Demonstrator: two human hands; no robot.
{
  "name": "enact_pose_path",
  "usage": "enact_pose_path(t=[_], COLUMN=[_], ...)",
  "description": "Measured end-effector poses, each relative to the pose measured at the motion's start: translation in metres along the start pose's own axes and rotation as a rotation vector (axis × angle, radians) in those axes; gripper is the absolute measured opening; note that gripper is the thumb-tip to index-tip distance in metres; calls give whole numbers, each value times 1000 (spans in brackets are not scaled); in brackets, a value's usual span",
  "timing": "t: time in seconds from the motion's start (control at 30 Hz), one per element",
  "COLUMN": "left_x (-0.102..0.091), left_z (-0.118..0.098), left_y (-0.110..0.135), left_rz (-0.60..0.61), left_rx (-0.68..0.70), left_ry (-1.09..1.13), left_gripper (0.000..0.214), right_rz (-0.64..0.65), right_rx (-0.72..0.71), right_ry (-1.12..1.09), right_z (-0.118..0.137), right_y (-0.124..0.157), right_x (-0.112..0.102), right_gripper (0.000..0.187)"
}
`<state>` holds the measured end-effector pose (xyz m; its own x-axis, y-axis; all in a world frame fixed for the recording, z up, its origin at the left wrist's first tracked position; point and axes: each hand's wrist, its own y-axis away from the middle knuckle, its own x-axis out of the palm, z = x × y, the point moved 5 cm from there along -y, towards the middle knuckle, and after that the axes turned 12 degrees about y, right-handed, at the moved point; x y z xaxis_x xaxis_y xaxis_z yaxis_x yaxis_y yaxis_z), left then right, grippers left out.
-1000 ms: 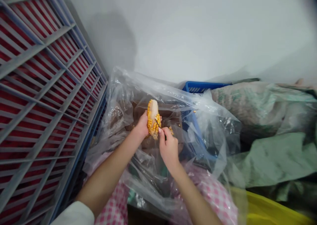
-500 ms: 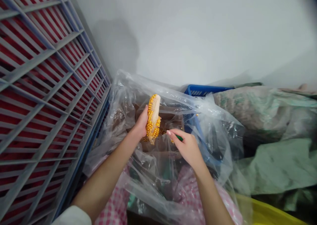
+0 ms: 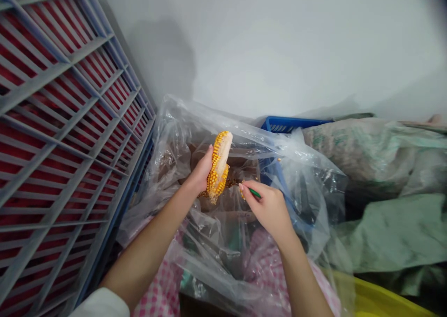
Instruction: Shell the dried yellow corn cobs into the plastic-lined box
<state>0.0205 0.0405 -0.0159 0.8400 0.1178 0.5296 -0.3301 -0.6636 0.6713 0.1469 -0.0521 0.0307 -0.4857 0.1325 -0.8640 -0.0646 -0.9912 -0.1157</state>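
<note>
An ear of corn is tilted upright in my left hand, whose fingers wrap round it from the left. One long strip of the ear is bare and pale; yellow kernels cover the rest. My right hand is closed on a small tool with a green handle, held a little to the right of the ear and apart from it. The tool's working end is too small to make out. Under both hands spreads a clear plastic bag, with loose kernels lying inside it.
A grey plastic crate with red showing through its slats stands close on the left. Beyond the bag is a white wall. To the right are a blue basket, stuffed sacks and a yellow container.
My left hand has shifted the ear slightly to the right and tilted its top that way. My right hand has moved slightly right, and more of the green handle shows.
</note>
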Motion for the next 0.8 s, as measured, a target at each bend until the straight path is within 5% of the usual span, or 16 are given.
enact_pose_path(t=[0.23,0.8], left_x=[6,10], left_z=[7,11], left_y=[1,1], left_rz=[0,-1], left_rx=[49,4], left_ry=[-70,-124], left_gripper=[53,62], right_rz=[51,124], right_rx=[-69,53], right_ry=[108,56], right_z=[5,-4], right_y=[3,3], right_x=[3,-3], right_gripper=[28,28])
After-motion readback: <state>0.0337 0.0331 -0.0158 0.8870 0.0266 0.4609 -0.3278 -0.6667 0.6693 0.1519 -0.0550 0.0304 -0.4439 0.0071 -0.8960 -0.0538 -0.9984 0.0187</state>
